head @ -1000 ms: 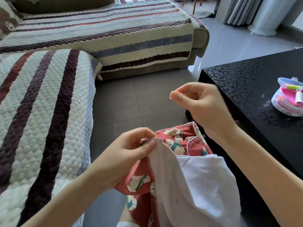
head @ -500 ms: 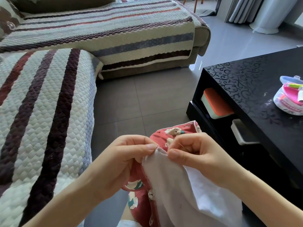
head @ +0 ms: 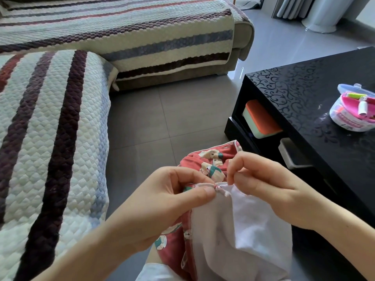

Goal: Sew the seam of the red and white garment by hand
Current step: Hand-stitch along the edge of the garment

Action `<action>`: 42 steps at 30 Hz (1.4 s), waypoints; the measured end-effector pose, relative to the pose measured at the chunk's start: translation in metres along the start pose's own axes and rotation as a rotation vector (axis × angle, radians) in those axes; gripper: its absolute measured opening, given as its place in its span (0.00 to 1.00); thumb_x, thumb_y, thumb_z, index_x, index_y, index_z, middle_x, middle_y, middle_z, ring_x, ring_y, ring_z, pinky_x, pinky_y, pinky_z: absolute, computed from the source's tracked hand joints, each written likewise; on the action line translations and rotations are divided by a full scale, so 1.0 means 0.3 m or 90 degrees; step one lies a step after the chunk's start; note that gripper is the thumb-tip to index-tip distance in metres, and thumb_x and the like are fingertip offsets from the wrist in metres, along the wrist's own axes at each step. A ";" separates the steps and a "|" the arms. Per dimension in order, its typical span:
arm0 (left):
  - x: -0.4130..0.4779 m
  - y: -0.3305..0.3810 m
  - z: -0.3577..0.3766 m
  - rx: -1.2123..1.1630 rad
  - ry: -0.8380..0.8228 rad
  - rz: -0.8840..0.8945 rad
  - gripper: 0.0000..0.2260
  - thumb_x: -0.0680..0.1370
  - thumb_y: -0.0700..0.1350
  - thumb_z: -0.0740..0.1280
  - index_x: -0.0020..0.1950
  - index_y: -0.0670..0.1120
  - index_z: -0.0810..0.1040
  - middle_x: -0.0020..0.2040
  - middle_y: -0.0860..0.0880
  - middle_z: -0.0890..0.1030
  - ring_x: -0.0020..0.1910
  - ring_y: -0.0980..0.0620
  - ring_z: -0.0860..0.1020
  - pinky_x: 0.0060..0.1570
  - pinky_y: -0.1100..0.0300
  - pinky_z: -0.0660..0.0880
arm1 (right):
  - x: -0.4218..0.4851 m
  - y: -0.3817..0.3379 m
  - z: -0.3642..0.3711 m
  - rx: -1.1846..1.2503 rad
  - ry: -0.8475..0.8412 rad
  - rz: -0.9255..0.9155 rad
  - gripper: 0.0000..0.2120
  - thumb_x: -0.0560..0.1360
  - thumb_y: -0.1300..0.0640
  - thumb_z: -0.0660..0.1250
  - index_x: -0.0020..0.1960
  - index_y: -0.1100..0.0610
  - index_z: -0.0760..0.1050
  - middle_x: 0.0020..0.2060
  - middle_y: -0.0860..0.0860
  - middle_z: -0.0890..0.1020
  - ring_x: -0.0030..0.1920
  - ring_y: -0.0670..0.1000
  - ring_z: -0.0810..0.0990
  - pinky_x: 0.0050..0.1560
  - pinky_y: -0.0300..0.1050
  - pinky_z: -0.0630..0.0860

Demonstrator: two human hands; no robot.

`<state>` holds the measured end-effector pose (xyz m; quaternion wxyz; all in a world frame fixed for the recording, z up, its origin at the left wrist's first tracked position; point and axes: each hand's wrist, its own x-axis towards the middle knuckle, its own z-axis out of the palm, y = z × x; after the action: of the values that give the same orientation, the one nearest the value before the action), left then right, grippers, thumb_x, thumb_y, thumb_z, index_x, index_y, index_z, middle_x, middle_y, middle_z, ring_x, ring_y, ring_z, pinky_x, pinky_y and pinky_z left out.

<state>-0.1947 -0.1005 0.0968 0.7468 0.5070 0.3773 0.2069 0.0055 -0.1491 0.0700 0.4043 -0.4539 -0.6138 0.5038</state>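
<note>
The left hand's fingers pinch the garment at its seam. The right hand's fingers pinch the white edge just beside. The cloth hangs between both forearms, near the black tabletop.

Open grey tiled floor runs ahead between the striped quilted sofa on the left and the glossy black scroll-patterned worktop on the right. The worktop's front edge stands near the right hand, closing that side. The red and white garment, pinched by both it and the left hand, fills the near middle. Bare worktop lies left of the round clear plastic sewing box; an orange-topped pale green box fills the shelf below.
</note>
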 end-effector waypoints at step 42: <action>-0.004 0.001 0.022 -0.003 0.023 0.017 0.04 0.67 0.42 0.71 0.33 0.43 0.82 0.25 0.52 0.77 0.18 0.61 0.71 0.19 0.73 0.65 | 0.014 0.073 0.029 0.041 0.051 -0.062 0.12 0.74 0.46 0.67 0.45 0.55 0.76 0.37 0.44 0.80 0.36 0.43 0.79 0.38 0.34 0.74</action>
<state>-0.1903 -0.1053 0.0990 0.7384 0.5061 0.3835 0.2269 -0.0007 -0.1455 0.0471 0.4669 -0.4297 -0.6023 0.4844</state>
